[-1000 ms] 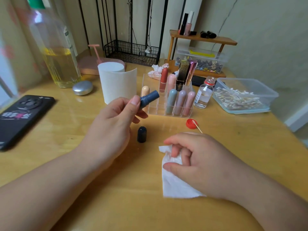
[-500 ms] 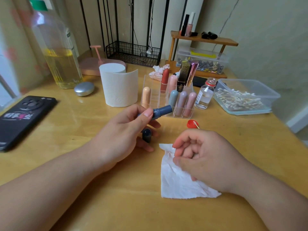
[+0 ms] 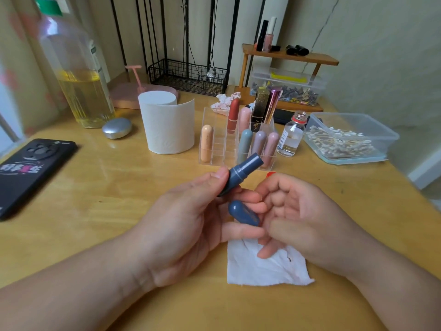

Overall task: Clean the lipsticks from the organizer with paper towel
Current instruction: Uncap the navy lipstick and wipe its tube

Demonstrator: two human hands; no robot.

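Two hands, left [image 3: 191,223] and right [image 3: 310,218], meet above the table [image 3: 107,192]. What does each one grasp?

Left pinches an uncapped blue lipstick [image 3: 243,170] between thumb and forefinger, its open end angled up toward the clear organizer [image 3: 214,130]. The blue cap [image 3: 243,212] lies across that hand's lower fingers.

And the right?

Fingers curled, just beside the cap's end. Whether they actually grip it cannot be told.

Where is the paper towel [image 3: 265,268]?

Flat on the table, partly under the right hand. Other lipsticks [image 3: 245,144] stand upright in the organizer behind, with a paper roll [image 3: 167,125] just to its left.
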